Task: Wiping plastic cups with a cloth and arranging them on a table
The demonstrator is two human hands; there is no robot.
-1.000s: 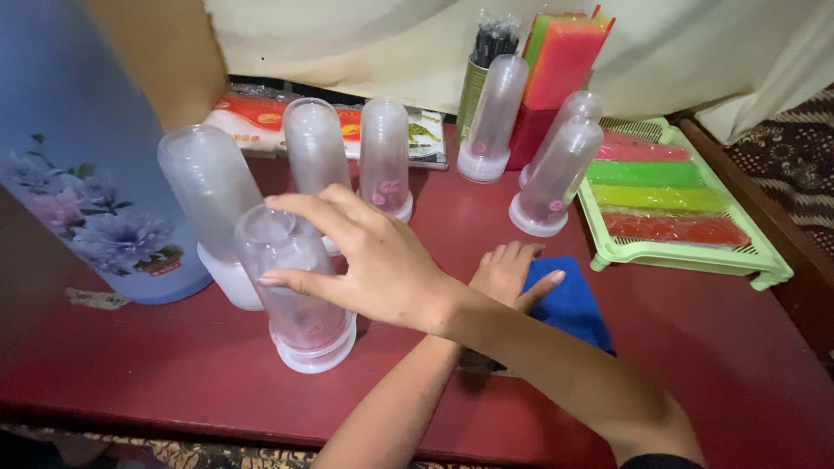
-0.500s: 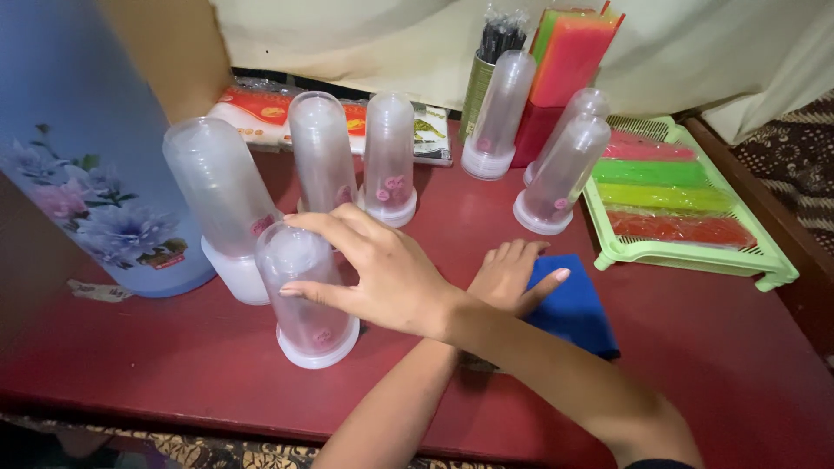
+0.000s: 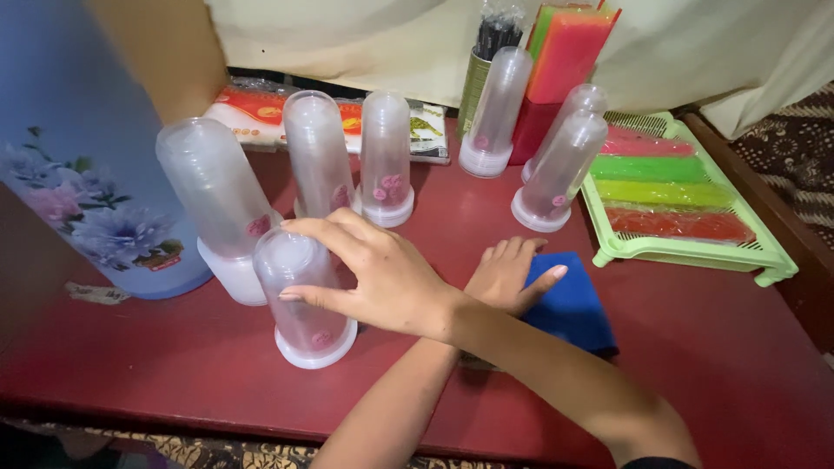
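- A red table (image 3: pixel 712 365) carries a tall blue flowered jug (image 3: pixel 78 200) at far left and a green tray (image 3: pixel 764 260) at right.
- Clear domed containers (image 3: pixel 317 156) stand upside-down in a row; the nearest container (image 3: pixel 304 321) stands near left, just beside its neighbours.
- The right hand (image 3: pixel 382 278) wraps its dome; a level, upright hold looks wise, so nothing topples.
- The left hand (image 3: pixel 508 278) lies flat, fingers spread, on a blue cloth (image 3: pixel 569 304).

Dark red table (image 3: pixel 712 365), blue cloth (image 3: pixel 569 304), frosted clear bottles (image 3: pixel 304 304) with pink motifs, green tray (image 3: pixel 695 254)
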